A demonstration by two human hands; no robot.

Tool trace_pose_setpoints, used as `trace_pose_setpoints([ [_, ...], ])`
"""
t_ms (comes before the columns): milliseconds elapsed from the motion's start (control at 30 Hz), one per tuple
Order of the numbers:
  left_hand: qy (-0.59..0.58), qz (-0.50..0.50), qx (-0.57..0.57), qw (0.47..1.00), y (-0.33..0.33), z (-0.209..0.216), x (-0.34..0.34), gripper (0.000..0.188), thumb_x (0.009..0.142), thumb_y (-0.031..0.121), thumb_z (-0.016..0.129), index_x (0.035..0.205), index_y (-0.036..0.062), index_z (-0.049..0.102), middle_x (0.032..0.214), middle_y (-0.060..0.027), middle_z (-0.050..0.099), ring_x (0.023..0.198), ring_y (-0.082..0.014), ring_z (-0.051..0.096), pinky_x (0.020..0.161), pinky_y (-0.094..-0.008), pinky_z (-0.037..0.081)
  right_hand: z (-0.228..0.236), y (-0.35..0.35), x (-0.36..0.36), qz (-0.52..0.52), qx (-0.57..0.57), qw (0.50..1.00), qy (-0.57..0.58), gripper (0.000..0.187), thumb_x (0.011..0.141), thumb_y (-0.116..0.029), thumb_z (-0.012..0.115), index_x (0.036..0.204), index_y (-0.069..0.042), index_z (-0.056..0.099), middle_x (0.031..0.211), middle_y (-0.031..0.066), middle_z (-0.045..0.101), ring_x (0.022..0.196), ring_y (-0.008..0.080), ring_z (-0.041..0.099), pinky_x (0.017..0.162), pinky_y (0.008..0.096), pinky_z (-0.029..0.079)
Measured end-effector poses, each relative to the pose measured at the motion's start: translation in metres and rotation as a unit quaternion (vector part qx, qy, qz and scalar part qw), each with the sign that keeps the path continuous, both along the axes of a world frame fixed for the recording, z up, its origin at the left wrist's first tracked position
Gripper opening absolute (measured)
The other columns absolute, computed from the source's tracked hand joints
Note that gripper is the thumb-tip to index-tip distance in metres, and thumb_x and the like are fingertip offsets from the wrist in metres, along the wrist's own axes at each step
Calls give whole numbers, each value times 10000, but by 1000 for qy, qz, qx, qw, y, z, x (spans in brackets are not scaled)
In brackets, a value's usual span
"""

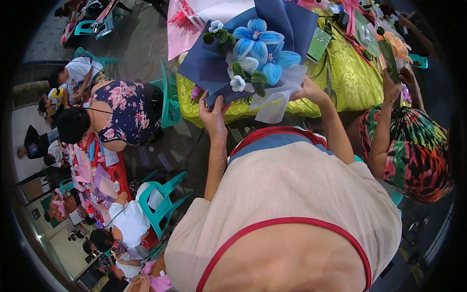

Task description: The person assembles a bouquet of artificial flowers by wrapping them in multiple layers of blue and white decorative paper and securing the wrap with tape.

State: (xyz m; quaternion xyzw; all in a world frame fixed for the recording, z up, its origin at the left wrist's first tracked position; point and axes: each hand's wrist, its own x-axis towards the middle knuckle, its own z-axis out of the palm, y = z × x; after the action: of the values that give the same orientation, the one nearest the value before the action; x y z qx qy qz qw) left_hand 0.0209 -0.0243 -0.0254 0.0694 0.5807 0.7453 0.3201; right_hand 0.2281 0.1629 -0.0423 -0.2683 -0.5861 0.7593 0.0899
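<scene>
A bouquet of fuzzy flowers sits in front of me at the table's near edge, wrapped in dark blue paper [206,73]. It has large blue flowers [257,39], small white flowers [237,83] and dark green leafy bits [258,78]. My left hand [214,113] is closed on the wrapping's lower left edge, thumb and fingers gripping it. On the other side, my right hand [310,92] grips the wrapping beside a translucent white sheet [279,92]; most of its fingers are hidden behind the wrap.
A yellow patterned cloth [350,97] covers the table, with a green card [318,44] on it and pink sheets [179,29] behind the bouquet. At right, a co-worker [408,151] holds an orange flower [400,47]. A green chair [170,100] and seated people are at left.
</scene>
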Motion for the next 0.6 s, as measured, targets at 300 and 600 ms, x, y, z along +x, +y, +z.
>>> trace_pose_setpoints([
  [300,-57,-29,155,986,3,9,5,461,881,385,337,1187,42,377,1148,-119,456,977,-256,515,815,-404,449,-11,-1,4,-15,17,1000,7,738,500,-26,734,1167,-27,418,1069,52,516,984,156,479,878,287,363],
  [600,-89,-134,198,967,43,-62,9,498,811,441,396,1208,140,385,1187,-82,435,1083,-263,428,927,-420,321,-5,-22,-21,-10,23,999,39,729,494,-32,744,1150,-18,427,1079,64,516,996,170,483,894,294,358],
])
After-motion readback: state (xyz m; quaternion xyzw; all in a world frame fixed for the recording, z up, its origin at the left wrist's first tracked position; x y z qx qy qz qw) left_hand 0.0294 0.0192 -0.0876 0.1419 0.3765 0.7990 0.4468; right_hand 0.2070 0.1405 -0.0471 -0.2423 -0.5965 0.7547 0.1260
